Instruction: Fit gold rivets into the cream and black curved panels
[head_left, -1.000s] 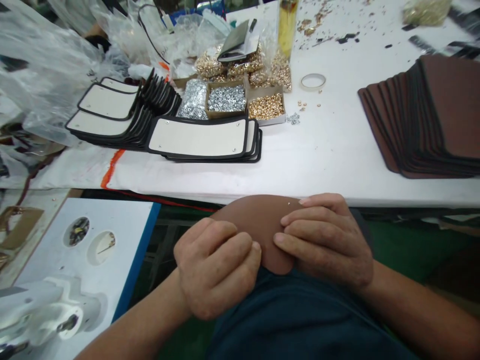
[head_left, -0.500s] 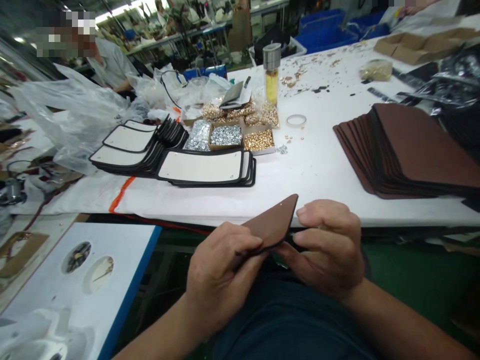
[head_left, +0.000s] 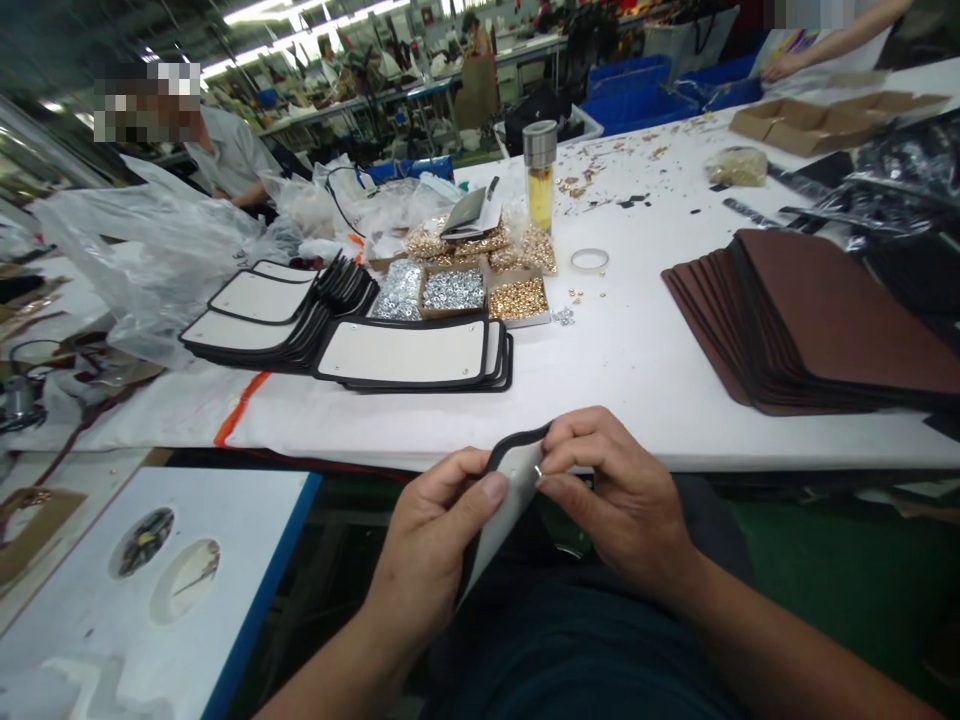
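Note:
Above my lap, just off the table's front edge, my left hand (head_left: 442, 530) grips a black-edged panel (head_left: 504, 505) with its pale side showing, thumb on that face. My right hand (head_left: 619, 500) pinches a small silvery piece (head_left: 538, 474) between thumb and forefinger, close to the panel's pale face, while other fingers touch its upper edge. Beyond the hands lie stacked pale panels with black borders (head_left: 405, 350). A box of silver pieces (head_left: 453, 288) and a box of gold pieces (head_left: 519, 298) stand behind them. Brown panels (head_left: 840, 310) are fanned in a stack at the right.
On the white table (head_left: 600, 400) are a tape ring (head_left: 589, 260), a bottle of yellow liquid (head_left: 540, 180) and plastic bags (head_left: 165, 250). A white board with a blue edge (head_left: 247, 540) is at lower left. Other people are at the back left and back right.
The panel has been turned from its brown face to its pale face. My right hand has moved left to it, now pinching the small silvery piece. The view has tilted up slightly.

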